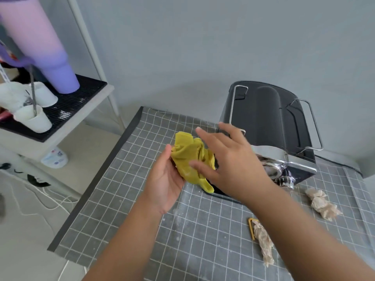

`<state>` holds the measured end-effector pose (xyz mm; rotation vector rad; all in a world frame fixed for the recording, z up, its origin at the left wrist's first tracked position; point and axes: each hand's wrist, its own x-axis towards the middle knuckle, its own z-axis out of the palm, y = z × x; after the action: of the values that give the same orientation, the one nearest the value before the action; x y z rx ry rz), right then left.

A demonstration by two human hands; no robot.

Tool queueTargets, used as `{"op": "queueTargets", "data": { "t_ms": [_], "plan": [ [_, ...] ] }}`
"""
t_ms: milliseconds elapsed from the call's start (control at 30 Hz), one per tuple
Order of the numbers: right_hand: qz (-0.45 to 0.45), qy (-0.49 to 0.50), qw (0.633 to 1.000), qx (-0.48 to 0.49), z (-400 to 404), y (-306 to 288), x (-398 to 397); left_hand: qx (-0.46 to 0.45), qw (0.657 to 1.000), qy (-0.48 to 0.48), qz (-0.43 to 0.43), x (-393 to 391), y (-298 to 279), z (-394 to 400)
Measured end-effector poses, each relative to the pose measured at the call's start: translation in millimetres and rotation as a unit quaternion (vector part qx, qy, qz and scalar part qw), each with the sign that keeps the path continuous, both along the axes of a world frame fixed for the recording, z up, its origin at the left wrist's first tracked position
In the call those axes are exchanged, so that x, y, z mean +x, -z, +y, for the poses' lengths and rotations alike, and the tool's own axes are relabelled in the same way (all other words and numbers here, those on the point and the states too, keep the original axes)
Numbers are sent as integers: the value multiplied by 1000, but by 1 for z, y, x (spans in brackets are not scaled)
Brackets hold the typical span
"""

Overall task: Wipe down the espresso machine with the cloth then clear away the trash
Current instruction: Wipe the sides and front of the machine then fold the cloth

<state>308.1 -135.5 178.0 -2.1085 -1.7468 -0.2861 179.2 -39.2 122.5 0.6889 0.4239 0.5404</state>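
Observation:
A crumpled yellow cloth [191, 159] rests in my left hand [165, 179], held above the grey checked table cover [125, 199]. My right hand [231, 161] spreads its fingers against the cloth's right side, thumb touching it. Just behind the hands stands the black and chrome espresso machine [269, 122]. Two wads of crumpled brown paper trash lie on the table: one [320, 203] right of the machine's front, another [263, 242] nearer me, lying over a small yellow-edged item [251, 228].
A white shelf unit [81, 110] stands to the left with a black ribbed mat, white cups [38, 120] and a lilac tumbler [50, 57]. A plastic bottle [54, 159] and white cables [40, 199] lie on the floor beneath. The wall is close behind the machine.

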Motion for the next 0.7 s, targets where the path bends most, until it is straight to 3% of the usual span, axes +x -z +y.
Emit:
{"op": "queueTargets", "data": {
  "t_ms": [133, 233, 333, 533, 700],
  "plan": [
    [30, 5, 1000, 1, 6, 3, -11, 40, 999, -23, 15, -11, -8, -9],
    [120, -3, 992, 38, 2, 0, -14, 71, 996, -55, 23, -17, -4, -9],
    [211, 0, 978, 8, -6, -10, -18, 96, 991, -86, 45, -26, 2, -3],
    [426, -28, 904, 31, -23, -20, -27, 215, 965, 9, 147, -53, 12, 6],
    [512, 17, 854, 93, -30, -9, -24, 229, 958, 61, 165, -53, 7, 1]
  ]
}}
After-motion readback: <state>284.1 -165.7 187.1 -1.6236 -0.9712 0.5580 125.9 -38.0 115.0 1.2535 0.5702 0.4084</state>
